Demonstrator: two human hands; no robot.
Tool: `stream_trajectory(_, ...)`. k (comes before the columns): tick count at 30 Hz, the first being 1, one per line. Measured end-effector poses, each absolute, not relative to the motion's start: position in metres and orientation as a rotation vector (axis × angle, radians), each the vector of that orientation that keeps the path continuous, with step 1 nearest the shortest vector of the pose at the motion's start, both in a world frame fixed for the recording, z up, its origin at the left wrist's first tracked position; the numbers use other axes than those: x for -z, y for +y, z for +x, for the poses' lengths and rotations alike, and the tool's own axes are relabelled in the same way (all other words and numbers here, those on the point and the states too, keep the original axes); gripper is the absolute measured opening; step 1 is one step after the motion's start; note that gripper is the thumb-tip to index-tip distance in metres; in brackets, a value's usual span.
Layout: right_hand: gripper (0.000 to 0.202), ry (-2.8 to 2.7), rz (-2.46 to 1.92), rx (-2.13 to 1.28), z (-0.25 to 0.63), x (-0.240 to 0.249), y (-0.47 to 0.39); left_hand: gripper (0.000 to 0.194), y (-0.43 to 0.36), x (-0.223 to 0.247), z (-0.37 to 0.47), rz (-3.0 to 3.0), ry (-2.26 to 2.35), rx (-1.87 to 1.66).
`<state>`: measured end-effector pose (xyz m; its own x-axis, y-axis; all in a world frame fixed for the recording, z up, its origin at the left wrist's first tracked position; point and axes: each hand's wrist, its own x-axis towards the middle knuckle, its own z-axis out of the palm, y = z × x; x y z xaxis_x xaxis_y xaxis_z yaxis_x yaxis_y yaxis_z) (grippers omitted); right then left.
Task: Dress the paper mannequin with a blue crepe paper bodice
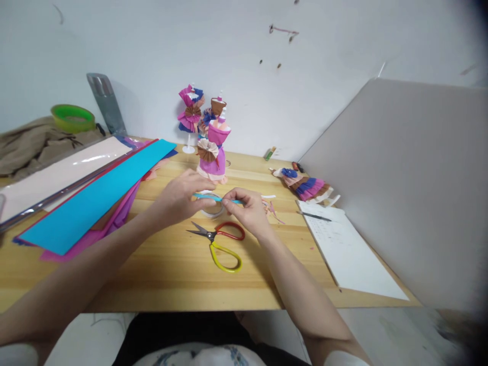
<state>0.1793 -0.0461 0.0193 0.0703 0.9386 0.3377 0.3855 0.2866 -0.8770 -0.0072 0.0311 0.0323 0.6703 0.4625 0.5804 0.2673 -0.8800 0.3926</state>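
Skinny, flat blue strip [206, 196] over a smooth white ring [212, 215], back from the desk [152, 284]'s front edge. Right hand [247, 209]'s fingers pinch it snug; left hand [182, 198]'s are slightly parted around it, can't tell if gripping.

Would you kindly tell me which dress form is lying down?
The dress form beside the paper; the other three stand upright.

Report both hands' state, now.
Left hand: partly curled beside the narrow blue strip; whether it grips cannot be told.
Right hand: closed, pinching the narrow blue strip.
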Motion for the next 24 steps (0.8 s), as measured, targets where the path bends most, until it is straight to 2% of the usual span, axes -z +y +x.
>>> stream_trajectory(3, 0.018, -1.513, -1.284, -0.656, 0.178, -0.018, -0.046, 0.019, 0.027, -0.035, 0.000, 2.921, 0.529, -0.951)
stream_trajectory(6, 0.018, -1.512, -1.286, -0.658, 0.178, -0.016, -0.046, 0.011, 0.028, -0.035, 0.008, 2.972, 0.540, -0.910)
stream_trajectory(15, 0.017, -1.428, -1.256, -0.663, 0.186, -0.013, -0.042, 0.016, 0.038, -0.042, 0.010, 2.080, 0.734, -0.774)
stream_trajectory(20, 0.018, -1.412, -1.278, -0.589, 0.185, -0.012, -0.041, 0.022, 0.048, -0.047, 0.005, 1.957, 0.722, -0.694)
stream_trajectory(24, 0.020, -1.374, -1.243, -0.661, 0.184, -0.012, -0.040, 0.023, 0.054, -0.047, 0.002, 1.934, 0.712, -0.625)
